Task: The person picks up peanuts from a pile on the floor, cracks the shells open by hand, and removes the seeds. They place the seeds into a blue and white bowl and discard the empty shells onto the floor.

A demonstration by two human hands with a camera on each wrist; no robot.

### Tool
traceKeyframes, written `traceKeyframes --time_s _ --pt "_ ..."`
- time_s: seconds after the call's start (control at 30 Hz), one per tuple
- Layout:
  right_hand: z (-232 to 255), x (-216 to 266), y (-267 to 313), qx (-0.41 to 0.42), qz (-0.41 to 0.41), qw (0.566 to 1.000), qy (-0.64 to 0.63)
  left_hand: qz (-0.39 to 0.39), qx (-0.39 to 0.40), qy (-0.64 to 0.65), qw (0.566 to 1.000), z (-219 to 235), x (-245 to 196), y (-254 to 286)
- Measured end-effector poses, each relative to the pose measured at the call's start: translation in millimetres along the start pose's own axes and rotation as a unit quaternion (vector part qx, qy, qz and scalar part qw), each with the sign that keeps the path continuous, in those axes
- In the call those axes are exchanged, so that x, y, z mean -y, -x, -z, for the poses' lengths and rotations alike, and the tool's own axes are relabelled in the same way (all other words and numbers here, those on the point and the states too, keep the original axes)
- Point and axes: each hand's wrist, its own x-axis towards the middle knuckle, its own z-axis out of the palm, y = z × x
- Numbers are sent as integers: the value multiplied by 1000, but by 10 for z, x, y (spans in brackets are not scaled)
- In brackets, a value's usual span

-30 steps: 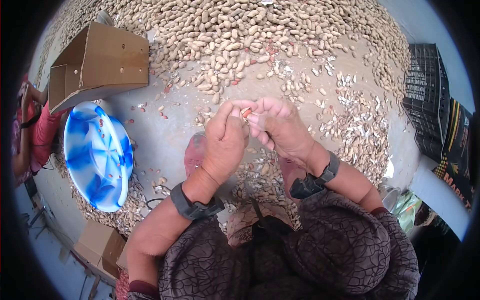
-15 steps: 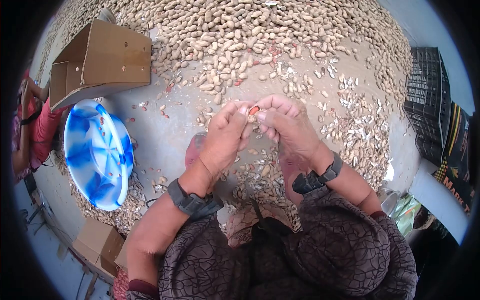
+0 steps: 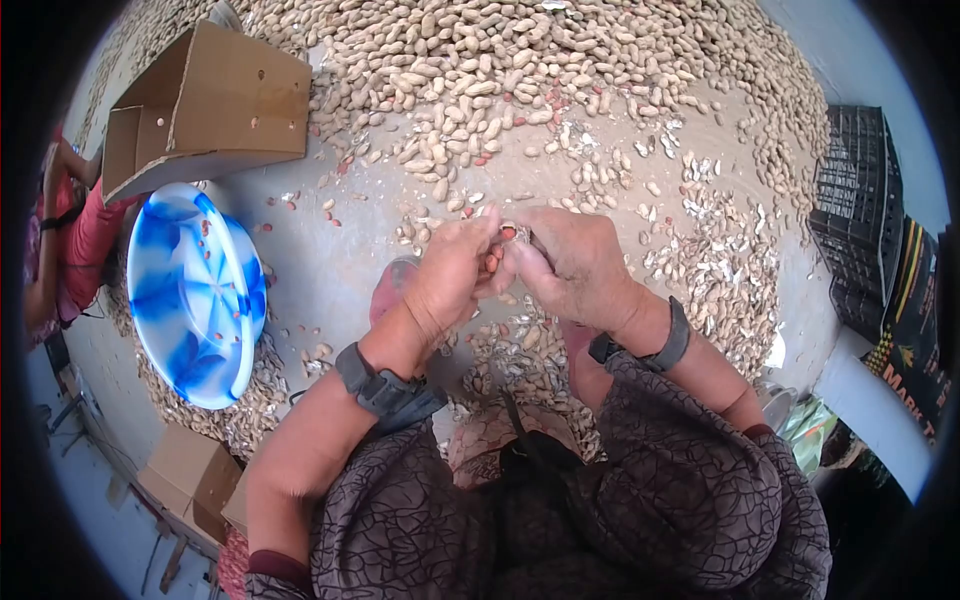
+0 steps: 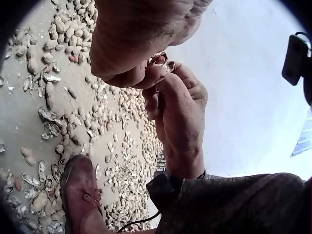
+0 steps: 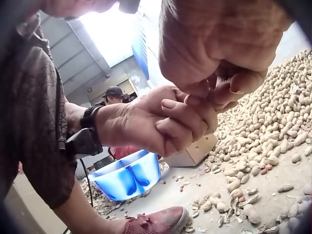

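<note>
Both hands meet above the floor. The right hand (image 3: 583, 262) pinches an opened peanut shell (image 3: 520, 234) with a red kernel in it; the shell also shows between the fingertips in the left wrist view (image 4: 168, 65). Against the shell rest the thumb and fingertips of the left hand (image 3: 447, 268), and its curled fingers hold red kernels (image 3: 491, 262). In the right wrist view the left hand (image 5: 156, 119) has its fingers curled, palm side showing, and the shell is hidden.
A blue and white basin (image 3: 190, 300) with a few kernels stands at the left, below an open cardboard box (image 3: 240, 95). Peanuts (image 3: 480, 60) are heaped at the back, empty shells (image 3: 725, 270) lie right. A black crate (image 3: 855, 210) stands far right; another person (image 3: 90, 225) sits far left.
The right hand has turned more knuckles-up over the shell. Kernels now show in the left hand's fingers. The head view has shifted slightly.
</note>
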Motion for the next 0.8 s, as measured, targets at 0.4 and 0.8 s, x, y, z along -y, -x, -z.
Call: traceKeyframes --time_s 0.4,0.8 --pt "157 257 -37 53 70 982 168 2 30 -11 999 54 1 -53" --pt "133 180 14 42 46 988 145 13 48 -40 998 86 29 -42"
